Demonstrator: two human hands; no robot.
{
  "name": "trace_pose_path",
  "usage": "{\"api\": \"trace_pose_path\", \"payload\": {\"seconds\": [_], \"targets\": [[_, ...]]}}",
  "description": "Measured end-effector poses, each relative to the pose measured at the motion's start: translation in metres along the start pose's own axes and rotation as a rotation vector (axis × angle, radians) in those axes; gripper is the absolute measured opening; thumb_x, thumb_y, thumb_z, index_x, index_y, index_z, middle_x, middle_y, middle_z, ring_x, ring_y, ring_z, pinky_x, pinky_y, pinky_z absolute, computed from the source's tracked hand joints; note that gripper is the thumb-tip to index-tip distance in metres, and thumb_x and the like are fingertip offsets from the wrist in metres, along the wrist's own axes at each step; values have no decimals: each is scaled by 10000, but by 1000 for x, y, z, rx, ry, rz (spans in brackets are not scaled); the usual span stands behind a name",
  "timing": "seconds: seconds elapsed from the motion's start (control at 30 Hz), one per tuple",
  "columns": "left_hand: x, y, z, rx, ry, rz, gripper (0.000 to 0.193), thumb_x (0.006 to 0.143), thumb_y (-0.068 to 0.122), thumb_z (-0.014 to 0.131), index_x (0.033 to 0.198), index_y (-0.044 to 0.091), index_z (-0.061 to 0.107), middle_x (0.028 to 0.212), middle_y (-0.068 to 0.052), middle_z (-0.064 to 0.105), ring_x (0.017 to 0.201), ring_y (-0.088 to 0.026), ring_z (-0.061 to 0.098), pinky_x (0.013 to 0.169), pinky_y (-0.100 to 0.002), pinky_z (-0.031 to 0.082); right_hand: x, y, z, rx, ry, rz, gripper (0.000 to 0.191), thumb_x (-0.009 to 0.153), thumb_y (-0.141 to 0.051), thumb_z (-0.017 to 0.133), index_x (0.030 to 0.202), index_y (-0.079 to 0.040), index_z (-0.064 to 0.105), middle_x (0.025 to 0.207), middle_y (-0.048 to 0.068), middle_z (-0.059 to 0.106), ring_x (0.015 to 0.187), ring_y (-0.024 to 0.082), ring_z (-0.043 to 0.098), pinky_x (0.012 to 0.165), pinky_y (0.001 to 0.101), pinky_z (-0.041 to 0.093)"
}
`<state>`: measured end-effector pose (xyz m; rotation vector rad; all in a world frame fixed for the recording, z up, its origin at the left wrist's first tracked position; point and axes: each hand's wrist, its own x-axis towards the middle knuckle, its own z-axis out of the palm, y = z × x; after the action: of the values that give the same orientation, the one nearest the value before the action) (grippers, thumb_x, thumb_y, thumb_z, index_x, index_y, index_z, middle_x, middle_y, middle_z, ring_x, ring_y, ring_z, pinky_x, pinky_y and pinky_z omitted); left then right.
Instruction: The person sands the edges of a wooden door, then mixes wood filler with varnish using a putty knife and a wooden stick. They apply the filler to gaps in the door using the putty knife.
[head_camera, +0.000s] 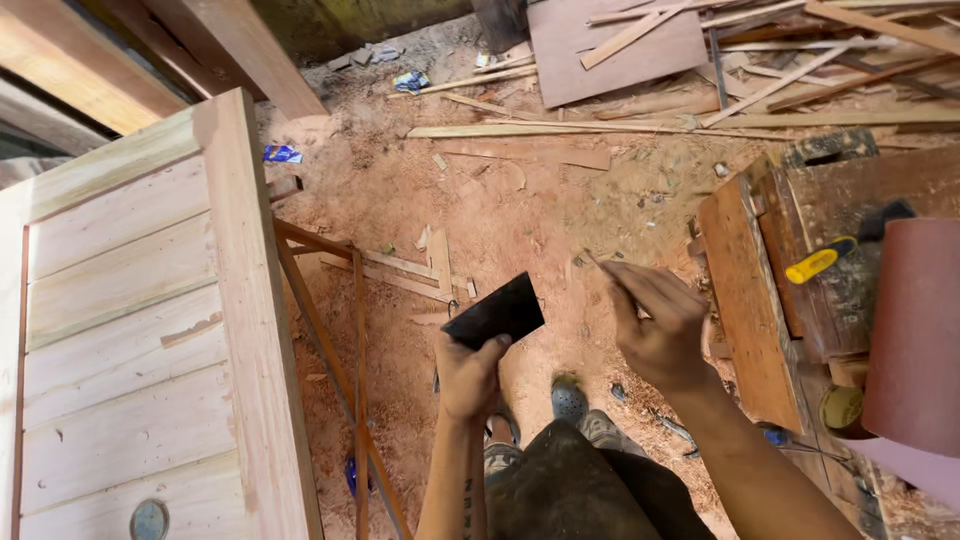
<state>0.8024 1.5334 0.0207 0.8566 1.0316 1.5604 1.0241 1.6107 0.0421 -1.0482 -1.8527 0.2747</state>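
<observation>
Above the sawdust floor (480, 200), left hand (468, 375) grips a dark sheet (495, 312); right hand (655, 325) pinches a thin sliver (592, 260), seemingly readying the sheet; steady handling comes next.

My left grip (468, 372) is pinching a flat black sheet (496, 312), matt and dark against the reddish-orange sawdust covering the floor (480, 200). The wooden door (130, 300) beside me is showing pale cream planks with a pinker frame, and a small grey-blue disc (149, 520) is sitting low in it. On the brown, stained table (760, 300) a tool handle (820, 260) is glowing yellow, next to a dull red-brown roll (915, 335). Blue scraps (283, 154) are dotting the floor, possibly plastic wrappers. My trousers (580, 495) are looking dusty dark brown.
</observation>
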Motion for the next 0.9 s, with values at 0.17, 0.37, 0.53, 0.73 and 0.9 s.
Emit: {"api": "trace_pose_path", "payload": {"seconds": [0.17,0.37,0.53,0.73,0.9], "targets": [[-2,-13,-23,-568,38,-239,487,851,-14,538,1334,49,536,1122,-187,625,887,-240,631,788,-345,537,-22,-5,-5,40,-108,270,195,986,-101,699,1147,-6,753,1047,169,767,896,274,763,753,358,617],[-8,6,-6,-923,-46,-412,682,1108,546,437,1394,-71,489,1281,-303,588,903,-358,638,692,-421,549,-33,-15,3,26,-148,241,246,946,-71,688,1169,17,739,1054,187,761,925,304,763,794,383,606],[-22,36,0,-735,-182,-293,1048,873,828,591,1484,-6,422,1461,-307,494,1221,-455,635,1033,-543,542,-41,-6,-5,-39,-203,348,262,937,-65,696,1188,-4,741,1045,190,764,884,292,762,769,384,608],[-33,48,3,-257,-237,-400,1065,736,7,779,1668,48,264,1525,-307,497,1328,-461,565,1162,-533,430,-32,-57,-17,181,-188,138,290,959,-26,650,1232,-50,744,1020,147,752,781,233,738,661,327,609],[-30,56,24,241,-350,-249,917,845,13,663,1623,55,178,1604,-228,401,1461,-348,436,1210,-474,350,-31,-116,-26,348,-206,-272,487,733,52,646,1212,-14,703,1191,158,732,819,251,690,652,357,573]]}}
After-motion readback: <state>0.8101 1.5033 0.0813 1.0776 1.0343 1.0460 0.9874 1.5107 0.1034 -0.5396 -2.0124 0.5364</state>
